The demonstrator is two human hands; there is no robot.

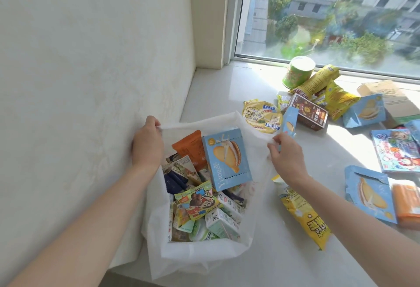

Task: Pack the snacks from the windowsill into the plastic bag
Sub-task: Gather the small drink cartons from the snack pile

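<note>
Both my hands are holding the white plastic bag (204, 255) open on the pale stone windowsill (216, 96). My left hand (147, 141) grips the rim at 10 o'clock, fingers curled over it, and my right hand (286, 157) pinches the rim at 2 o'clock. A light blue biscuit box (227, 159) and an orange pouch (193, 148) are already inside on top of small cartons. A slim blue packet (289, 121) is right past my right fingers, can't tell if I'm touching it. A yellow noodle bowl (262, 115), brown box (309, 114) and green tub (297, 72) still sit around 1 o'clock, and a yellow snack bag (302, 214) lies at 4.
</note>
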